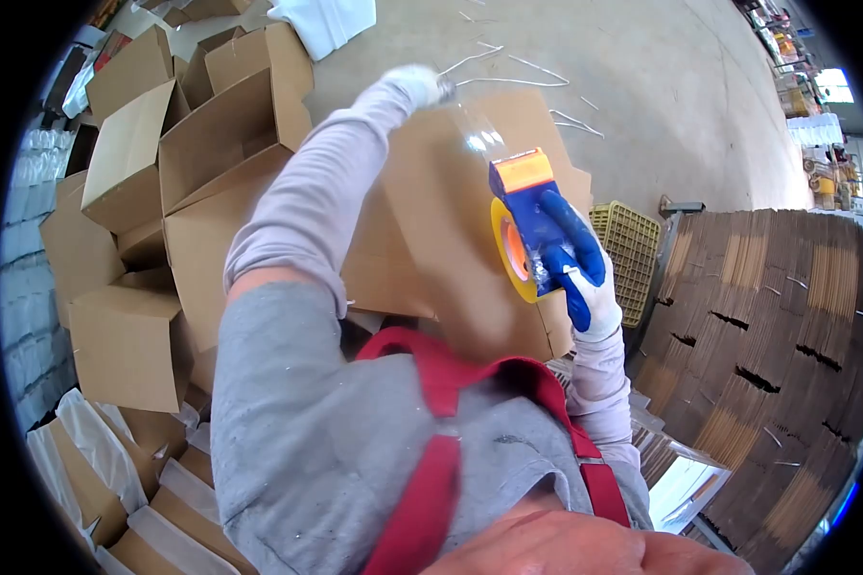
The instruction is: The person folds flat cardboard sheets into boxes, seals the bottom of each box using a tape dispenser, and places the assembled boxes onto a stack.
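Observation:
My right hand [585, 278], in a white glove with blue coated fingers, is wrapped round a blue tape dispenser [530, 206] with an orange top and a yellow-rimmed roll. From its front a strip of clear tape [479, 132] stretches up and left to my left hand [418, 86]. That hand, gloved and slightly blurred, is closed at the far edge of the box, apparently pinching the tape's end. Beneath both hands lies a brown cardboard box [431, 206], its near side against my body. The dispenser hides part of the box's right side.
Several open cardboard boxes [225, 144] are heaped at the left. A tall stack of flattened cardboard [758, 335] stands at the right, beside a yellow plastic crate [625, 249]. White strips [513, 81] litter the floor ahead, near a white container [326, 24].

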A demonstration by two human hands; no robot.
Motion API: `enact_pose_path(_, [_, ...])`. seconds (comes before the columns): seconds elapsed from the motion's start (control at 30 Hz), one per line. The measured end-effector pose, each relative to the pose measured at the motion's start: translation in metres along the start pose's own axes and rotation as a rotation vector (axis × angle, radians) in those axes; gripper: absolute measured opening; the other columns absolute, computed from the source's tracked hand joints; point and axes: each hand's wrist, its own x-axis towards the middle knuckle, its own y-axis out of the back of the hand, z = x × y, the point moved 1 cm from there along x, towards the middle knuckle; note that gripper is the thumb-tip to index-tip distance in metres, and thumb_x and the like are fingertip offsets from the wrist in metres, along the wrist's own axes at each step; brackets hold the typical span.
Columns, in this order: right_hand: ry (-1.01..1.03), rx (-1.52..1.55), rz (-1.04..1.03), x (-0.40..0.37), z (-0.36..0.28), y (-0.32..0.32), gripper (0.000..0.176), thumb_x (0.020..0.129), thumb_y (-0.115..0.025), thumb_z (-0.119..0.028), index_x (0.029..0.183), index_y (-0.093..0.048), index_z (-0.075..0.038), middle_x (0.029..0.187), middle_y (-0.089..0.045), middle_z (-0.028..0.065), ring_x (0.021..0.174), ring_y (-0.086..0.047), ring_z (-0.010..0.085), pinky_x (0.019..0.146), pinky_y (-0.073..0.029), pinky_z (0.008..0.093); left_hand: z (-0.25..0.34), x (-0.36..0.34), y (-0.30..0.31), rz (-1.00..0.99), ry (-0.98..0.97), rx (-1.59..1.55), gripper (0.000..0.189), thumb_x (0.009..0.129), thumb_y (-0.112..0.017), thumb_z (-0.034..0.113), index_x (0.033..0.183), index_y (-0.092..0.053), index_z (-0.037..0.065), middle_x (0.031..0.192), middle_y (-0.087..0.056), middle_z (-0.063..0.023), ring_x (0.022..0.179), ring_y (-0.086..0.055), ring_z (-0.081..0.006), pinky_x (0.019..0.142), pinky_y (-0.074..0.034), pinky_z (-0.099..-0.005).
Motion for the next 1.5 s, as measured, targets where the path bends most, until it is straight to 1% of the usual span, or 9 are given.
enact_pose_path(0.23, [-0.039,0.074,0.129,-0.009,0.012,-0.005,0.060,0.082,-0.060,-0.008,0.137,-0.039,0.002,0.142,-0.040,0.0124,0.130,-0.037,0.0201,0.108,-0.029,0.0325,-0.034,0.035,-0.041,-0.502,0.071,-0.163,0.043,0.092,-0.045,0.034,0.127,-0.056,0.011,0.133,-0.051,-0.0092,0.123,-0.049,-0.0266,0.101,-0.037,-0.0400])
enact_pose_path(0.37, [0.120,0.053,0.091,-0.009,0.033,0.004,0.059,0.085,-0.059,-0.017,0.137,-0.039,0.003,0.141,-0.041,0.0119,0.128,-0.039,0.0185,0.106,-0.030,0.0314,-0.028,0.033,-0.016,0.204,0.031,0.132,0.049,0.087,-0.047,0.047,0.112,-0.064,0.009,0.120,-0.059,-0.0170,0.109,-0.057,-0.0339,0.094,-0.044,-0.0410])
enact_pose_path(0.87, [-0.445,-0.375,0.373,-0.355,0.129,0.065,0.045,0.077,-0.063,-0.016,0.119,-0.058,-0.001,0.118,-0.061,0.0157,0.106,-0.060,0.0273,0.093,-0.044,0.0345,0.091,-0.058,-0.034,0.503,-0.107,0.119,0.050,0.093,-0.041,0.046,0.119,-0.057,0.007,0.113,-0.061,-0.0193,0.107,-0.057,-0.0343,0.092,-0.044,-0.0416])
enact_pose_path(0.93, [-0.369,-0.370,0.412,-0.327,0.162,0.061,0.043,0.078,-0.063,-0.017,0.119,-0.060,-0.005,0.117,-0.062,0.0136,0.107,-0.059,0.0284,0.094,-0.044,0.0343,0.100,-0.071,-0.041,0.860,-0.387,0.107,0.053,0.092,-0.041,0.049,0.121,-0.056,0.007,0.116,-0.060,-0.0196,0.109,-0.056,-0.0347,0.094,-0.043,-0.0419])
enact_pose_path(1.03, [-0.299,-0.312,0.431,-0.287,0.196,0.057,0.043,0.079,-0.062,-0.020,0.120,-0.059,-0.008,0.118,-0.061,0.0136,0.107,-0.058,0.0292,0.094,-0.044,0.0338,0.166,-0.142,-0.114,0.704,-0.473,0.682,0.055,0.078,-0.059,0.053,0.123,-0.055,0.021,0.123,-0.052,-0.0102,0.119,-0.044,-0.0337,0.097,-0.034,-0.0509])
enact_pose_path(1.23, [-0.660,0.301,0.424,-0.241,0.228,0.083,0.027,0.090,-0.049,-0.019,0.109,-0.065,-0.007,0.098,-0.069,0.0077,0.092,-0.063,0.0140,0.079,-0.049,0.0270,0.252,-0.267,-0.202,0.312,-1.007,0.215,0.065,0.076,-0.063,0.044,0.135,-0.044,0.022,0.142,-0.035,-0.0153,0.133,-0.025,-0.0424,0.108,-0.013,-0.0600])
enact_pose_path(1.3, [-0.615,-0.577,0.325,-0.222,0.235,0.079,0.030,0.084,-0.054,-0.029,0.103,-0.066,-0.010,0.097,-0.068,0.0133,0.092,-0.064,0.0292,0.079,-0.050,0.0369,0.242,-0.249,-0.186,0.347,-1.092,0.170,0.058,0.081,-0.062,0.031,0.135,-0.046,0.019,0.141,-0.038,-0.0157,0.134,-0.032,-0.0335,0.108,-0.023,-0.0508])
enact_pose_path(1.37, [-0.625,-0.743,0.172,-0.213,0.184,0.073,0.033,0.081,-0.054,-0.038,0.102,-0.067,-0.016,0.101,-0.065,0.0137,0.095,-0.060,0.0338,0.082,-0.048,0.0408,0.218,-0.234,-0.142,-0.095,-0.879,-0.626,0.045,0.082,-0.063,0.027,0.125,-0.056,0.015,0.138,-0.043,-0.0128,0.124,-0.045,-0.0295,0.103,-0.035,-0.0412])
enact_pose_path(1.5, [-0.713,-0.942,-0.142,-0.209,0.089,0.054,0.030,0.083,-0.049,-0.031,0.102,-0.068,-0.016,0.104,-0.065,0.0136,0.094,-0.062,0.0316,0.079,-0.049,0.0411,0.098,-0.148,-0.035,0.446,-0.392,-0.540,0.050,0.086,-0.060,0.039,0.121,-0.057,0.005,0.118,-0.059,-0.0204,0.108,-0.057,-0.0313,0.090,-0.047,-0.0346])
